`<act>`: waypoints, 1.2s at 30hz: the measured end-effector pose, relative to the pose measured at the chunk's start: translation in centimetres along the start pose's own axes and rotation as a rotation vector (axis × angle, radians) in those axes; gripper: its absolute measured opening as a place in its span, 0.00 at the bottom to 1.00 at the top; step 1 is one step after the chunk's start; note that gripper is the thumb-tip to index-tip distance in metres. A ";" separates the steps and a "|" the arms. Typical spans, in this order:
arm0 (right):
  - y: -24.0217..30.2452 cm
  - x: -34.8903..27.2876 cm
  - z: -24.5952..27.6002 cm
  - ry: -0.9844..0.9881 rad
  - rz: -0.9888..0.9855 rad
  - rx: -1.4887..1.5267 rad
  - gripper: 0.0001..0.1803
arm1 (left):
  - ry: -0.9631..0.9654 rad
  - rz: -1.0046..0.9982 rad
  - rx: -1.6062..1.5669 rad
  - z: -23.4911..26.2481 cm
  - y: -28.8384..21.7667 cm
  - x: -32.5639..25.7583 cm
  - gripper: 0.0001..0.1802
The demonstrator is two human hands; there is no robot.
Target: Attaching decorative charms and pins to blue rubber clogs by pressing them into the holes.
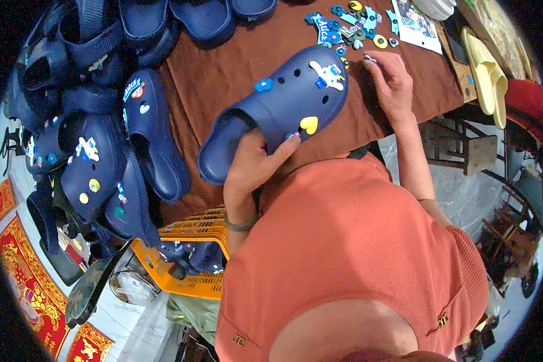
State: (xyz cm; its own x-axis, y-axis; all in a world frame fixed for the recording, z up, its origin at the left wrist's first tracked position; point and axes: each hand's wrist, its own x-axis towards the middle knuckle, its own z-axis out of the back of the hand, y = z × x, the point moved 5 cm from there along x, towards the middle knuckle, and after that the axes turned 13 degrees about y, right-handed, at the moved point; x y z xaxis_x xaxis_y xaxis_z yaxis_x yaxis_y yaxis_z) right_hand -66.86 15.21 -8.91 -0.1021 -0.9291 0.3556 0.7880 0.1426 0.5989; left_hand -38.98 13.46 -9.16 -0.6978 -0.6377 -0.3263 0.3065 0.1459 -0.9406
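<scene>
A navy clog [268,108] is tilted over the brown cloth, its toe pointing up and right. On it are a white figure charm [329,75], a blue flower charm [263,84] and a yellow heart charm [308,125]. My left hand [253,163] grips the clog, fingers inside the foot opening and thumb on the outer side near the heart. My right hand [395,84] is closed to the right of the toe, pinching a small dark and white charm [370,58]. Just beyond it lies a loose pile of colourful shoe charms [357,29].
Stacked navy clogs [154,136], several with charms, crowd the table's left side. An orange basket [187,283] holding decorated clogs stands below. At the right edge are a picture sheet [417,30] and yellow slippers [485,75]. Wooden stools [479,154] stand on the right.
</scene>
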 end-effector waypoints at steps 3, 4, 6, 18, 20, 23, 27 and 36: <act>1.0 -0.1 0.3 0.002 -0.061 0.186 0.08 | -0.018 -0.051 -0.020 -0.1 -0.2 0.1 0.22; 1.5 0.0 0.4 0.015 -0.055 0.237 0.07 | -0.016 -0.051 -0.021 0.0 -0.3 0.1 0.22; 2.9 0.2 0.5 0.010 -0.003 0.185 0.06 | 0.016 0.029 -0.018 0.0 -0.2 0.0 0.21; 4.3 0.5 -2.0 0.123 0.154 0.304 0.10 | -0.007 -0.021 -0.029 0.0 0.2 0.2 0.21; 4.5 0.5 -1.9 0.131 0.120 0.318 0.10 | -0.009 -0.025 -0.020 0.0 0.2 0.2 0.21; 4.0 0.4 -2.2 0.148 0.055 0.359 0.10 | -0.019 -0.028 -0.017 0.0 0.1 0.2 0.21; 3.9 0.4 -2.1 0.127 0.096 0.364 0.09 | 0.001 -0.021 -0.041 -0.1 -0.1 0.1 0.21; 3.1 0.6 -2.9 0.137 0.036 0.429 0.08 | -0.005 -0.018 -0.017 -0.1 -0.4 0.3 0.20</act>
State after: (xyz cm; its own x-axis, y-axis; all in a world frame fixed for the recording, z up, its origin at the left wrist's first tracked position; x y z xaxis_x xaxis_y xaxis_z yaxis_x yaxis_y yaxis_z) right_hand -62.72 14.12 -8.87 0.0251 -0.9533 0.3010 0.4638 0.2778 0.8412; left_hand -39.30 13.29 -8.90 -0.6998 -0.6443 -0.3085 0.2823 0.1473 -0.9479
